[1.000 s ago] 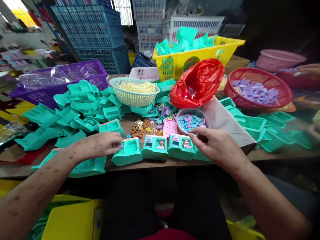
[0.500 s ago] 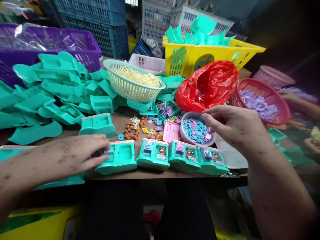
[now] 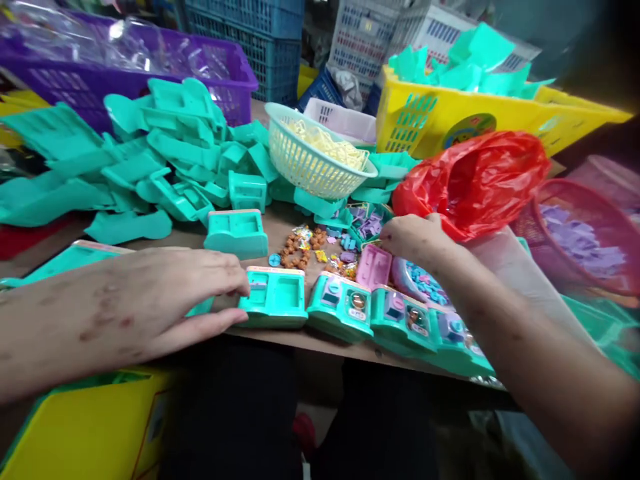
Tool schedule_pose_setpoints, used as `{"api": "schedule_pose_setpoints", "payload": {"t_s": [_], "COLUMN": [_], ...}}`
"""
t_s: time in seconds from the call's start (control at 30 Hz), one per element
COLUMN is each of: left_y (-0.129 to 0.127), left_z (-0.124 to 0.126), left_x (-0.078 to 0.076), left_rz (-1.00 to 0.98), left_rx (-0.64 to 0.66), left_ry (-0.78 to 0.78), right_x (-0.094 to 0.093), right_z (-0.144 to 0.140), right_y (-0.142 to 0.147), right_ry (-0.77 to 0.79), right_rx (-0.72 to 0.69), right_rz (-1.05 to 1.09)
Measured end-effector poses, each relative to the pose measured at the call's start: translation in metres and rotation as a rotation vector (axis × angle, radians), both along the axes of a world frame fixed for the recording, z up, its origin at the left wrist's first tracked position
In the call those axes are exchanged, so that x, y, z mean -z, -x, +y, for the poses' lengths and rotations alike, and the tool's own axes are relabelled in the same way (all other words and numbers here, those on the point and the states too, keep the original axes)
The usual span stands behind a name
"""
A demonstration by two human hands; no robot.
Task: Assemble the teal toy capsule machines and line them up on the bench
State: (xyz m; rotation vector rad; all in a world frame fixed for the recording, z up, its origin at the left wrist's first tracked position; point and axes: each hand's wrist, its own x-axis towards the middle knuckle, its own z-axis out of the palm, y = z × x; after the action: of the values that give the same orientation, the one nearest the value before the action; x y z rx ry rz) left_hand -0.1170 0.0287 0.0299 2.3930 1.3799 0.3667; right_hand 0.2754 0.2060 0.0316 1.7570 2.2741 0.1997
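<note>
My left hand [image 3: 165, 300] lay flat on the table edge [image 3: 320, 343], fingers stretched out and close together, holding nothing; the fingertips touched the left end of a teal toy casing [image 3: 275, 299] that lay at the front of the table. To the right of this casing stood a row of three more teal casings [image 3: 395, 320], side by side, each with small parts already inside. My right hand [image 3: 413, 237] was over the middle of the table, just beside a small teal tray of purple pieces [image 3: 367, 223] and above a pink part [image 3: 375, 265]. Its fingers were bent inward, but I could not tell if they held something. Close to it were a red plastic bag [image 3: 480, 180], a bowl of blue and pink pieces [image 3: 425, 283] and a heap of small brown pieces [image 3: 300, 243].
</note>
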Motion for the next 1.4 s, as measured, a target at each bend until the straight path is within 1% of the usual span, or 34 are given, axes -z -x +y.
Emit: {"api": "schedule_pose_setpoints", "payload": {"t_s": [0.07,0.1,0.13,0.2,0.27,0.3,0.37,0.43,0.53,0.63,0.73,0.8,0.83,0.87,0.93,1.03,1.13,1.23,1.4], "left_y": [-0.002,-0.003,-0.006,-0.015,-0.029,-0.037,-0.051,-0.06,-0.06,-0.05,-0.039,-0.032,-0.029,-0.027,-0.024,-0.023,-0.024,-0.023,-0.013], "left_z": [-0.001,-0.002,-0.002,-0.003,-0.006,-0.008,-0.012,-0.017,-0.022,-0.029,-0.031,-0.028,-0.025,-0.022,-0.016,-0.009,-0.004,0.002,0.011], "left_x": [-0.011,-0.015,-0.018,-0.022,-0.022,-0.021,-0.015,-0.007,0.006,0.013,0.015,0.017,0.019,0.022,0.028,0.037,0.042,0.044,0.041], "left_rz": [0.032,0.028,0.003,-0.095,-0.244,-0.329,-0.494,-0.628,-0.795,-0.892,-0.873,-0.816,-0.77,-0.715,-0.598,-0.487,-0.416,-0.356,-0.298], "left_rx": [0.035,0.012,-0.044,-0.165,-0.223,-0.218,-0.169,-0.124,-0.092,-0.058,-0.073,-0.091,-0.101,-0.111,-0.118,-0.068,0.002,0.068,0.17], "left_ry": [-0.001,-0.033,-0.085,-0.18,-0.206,-0.191,-0.134,-0.092,-0.051,0.013,-0.015,-0.088,-0.129,-0.167,-0.218,-0.215,-0.246,-0.267,-0.184], "right_x": [-0.012,-0.018,-0.023,-0.03,-0.03,-0.028,-0.018,-0.002,0.022,0.041,0.053,0.058,0.059,0.059,0.057,0.053,0.052,0.056,0.063], "right_z": [-0.005,-0.01,-0.017,-0.04,-0.073,-0.091,-0.126,-0.153,-0.178,-0.19,-0.196,-0.198,-0.197,-0.197,-0.195,-0.193,-0.192,-0.194,-0.198], "right_y": [-0.006,-0.007,-0.005,0.006,0.029,0.043,0.072,0.098,0.126,0.141,0.145,0.141,0.137,0.132,0.121,0.109,0.107,0.11,0.114], "right_ry": [-0.018,-0.028,-0.039,-0.036,0.036,0.092,0.185,0.204,0.207,0.262,0.41,0.448,0.414,0.345,0.164,-0.042,-0.185,-0.218,-0.229], "right_rx": [-0.041,-0.071,-0.101,-0.172,-0.248,-0.277,-0.305,-0.29,-0.24,-0.219,-0.174,-0.133,-0.121,-0.118,-0.148,-0.272,-0.447,-0.548,-0.531], "right_rz": [0.086,0.151,0.244,0.554,0.971,1.152,1.42,1.636,1.891,2.036,2.065,2.03,1.996,1.948,1.799,1.472,1.21,1.103,1.123]}}
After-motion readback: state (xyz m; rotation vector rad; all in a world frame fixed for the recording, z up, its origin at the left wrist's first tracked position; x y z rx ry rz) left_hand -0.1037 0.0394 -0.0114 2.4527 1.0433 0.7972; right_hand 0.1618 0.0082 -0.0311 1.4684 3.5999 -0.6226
